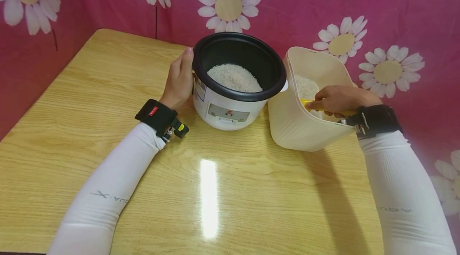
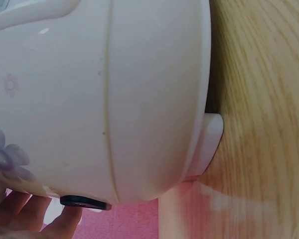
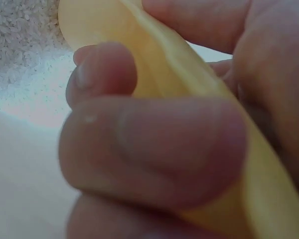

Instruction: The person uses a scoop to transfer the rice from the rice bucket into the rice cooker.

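Note:
A white rice cooker [image 1: 222, 118] with a dark inner pot [image 1: 212, 53] stands on the table, and white rice [image 1: 235, 77] covers the pot's bottom. Against the cooker's left side rests my left hand [image 1: 179, 77]. Its fingers [image 2: 32, 214] touch the wall by a small black tab [image 2: 84, 202] in the left wrist view. My right hand [image 1: 336, 99] reaches into a cream plastic bin [image 1: 298, 127] and grips a yellow scoop [image 1: 306, 102]. In the right wrist view, curled fingers [image 3: 154, 149] hold the scoop, whose far end lies near the bin's rice [image 3: 25, 40].
The wooden table [image 1: 161, 195] carries both containers, which stand side by side near its back edge. Close behind hangs a pink curtain-like backdrop [image 1: 287, 3] with large white flowers. Each wrist wears a black strap [image 1: 155, 115] with a small camera.

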A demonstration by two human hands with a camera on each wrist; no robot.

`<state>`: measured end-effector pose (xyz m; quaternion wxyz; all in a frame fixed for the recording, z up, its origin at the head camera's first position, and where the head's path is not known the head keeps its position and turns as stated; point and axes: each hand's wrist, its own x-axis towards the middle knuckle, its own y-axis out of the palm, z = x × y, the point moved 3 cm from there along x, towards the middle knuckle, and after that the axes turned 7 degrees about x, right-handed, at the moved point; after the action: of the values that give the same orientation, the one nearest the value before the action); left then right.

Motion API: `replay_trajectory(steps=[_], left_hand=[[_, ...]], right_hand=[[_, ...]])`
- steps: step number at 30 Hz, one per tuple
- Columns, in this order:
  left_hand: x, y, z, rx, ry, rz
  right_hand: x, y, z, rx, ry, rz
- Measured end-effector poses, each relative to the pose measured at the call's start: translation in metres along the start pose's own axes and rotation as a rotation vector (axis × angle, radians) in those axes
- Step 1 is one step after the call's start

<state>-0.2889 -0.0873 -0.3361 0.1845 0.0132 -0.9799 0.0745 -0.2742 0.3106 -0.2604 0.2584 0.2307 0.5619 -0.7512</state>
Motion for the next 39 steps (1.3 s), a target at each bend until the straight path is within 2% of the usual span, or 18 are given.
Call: replay_trajectory(steps=[8,20,30,39], left_hand=[[0.0015,-0.0004,-0.0003,-0.007,0.011,-0.001],[0.0007,0.0003,0.0001,0.008,0.019,-0.004],[-0.0002,0.0008,-0.0013,0.003,0.013,-0.003],[-0.0007,-0.0003,-0.0028,0.021,0.006,-0.019]], right_hand=[[-0.0023,-0.0027,0.0011,0.002,0.006,-0.030],[0.0000,-0.0043,0.0029,-0.147,-0.050,-0.095],[0.0007,-0.0048,0.0028,-0.178,-0.066,-0.114],[0.0024,-0.0087,0.0060,-0.222,-0.112,-0.190]])
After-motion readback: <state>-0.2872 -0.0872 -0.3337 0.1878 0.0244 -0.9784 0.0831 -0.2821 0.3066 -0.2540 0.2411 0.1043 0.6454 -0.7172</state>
